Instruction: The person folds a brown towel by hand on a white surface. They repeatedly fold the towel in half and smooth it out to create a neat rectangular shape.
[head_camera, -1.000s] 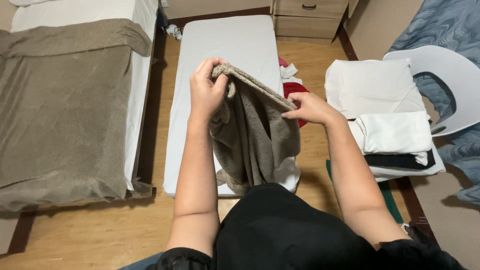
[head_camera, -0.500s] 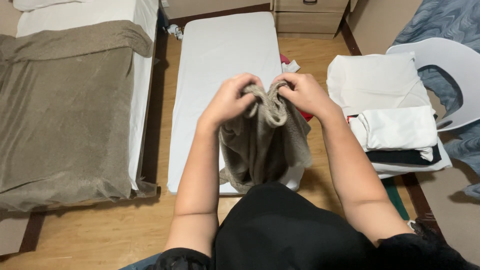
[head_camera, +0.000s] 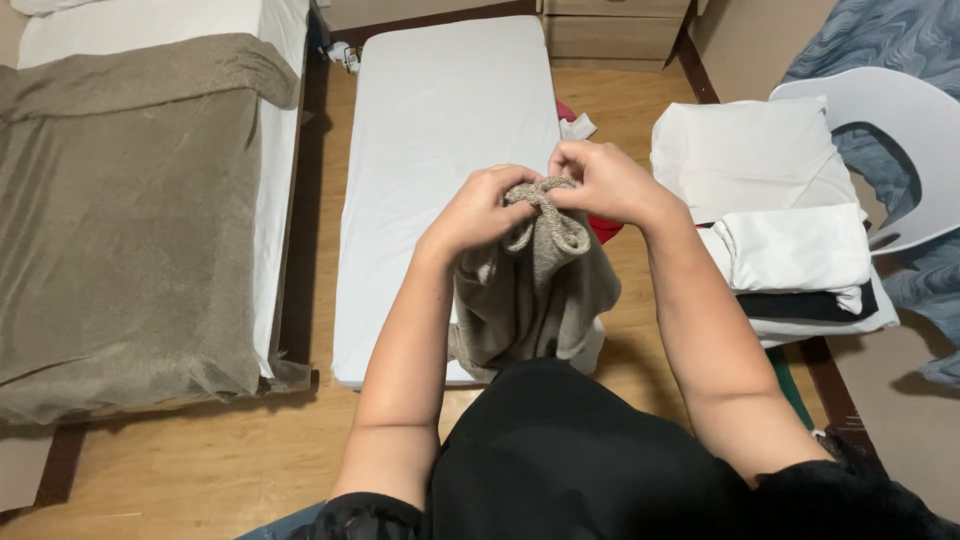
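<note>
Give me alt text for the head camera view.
Two bare hands, left hand and right hand, pinch the bunched top edge of a grey-beige knitted cloth above a white mattress pad on a wooden floor. Folded white laundry lies at right, a brown-covered bed at left.

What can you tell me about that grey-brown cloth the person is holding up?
The grey-brown cloth looks like a soft, towel-like knit fabric. It hangs bunched and doubled over, its top edge gathered between the left hand and the right hand, both pinching it. The lower part drapes in folds in front of the white mattress, above the person's lap.
</note>
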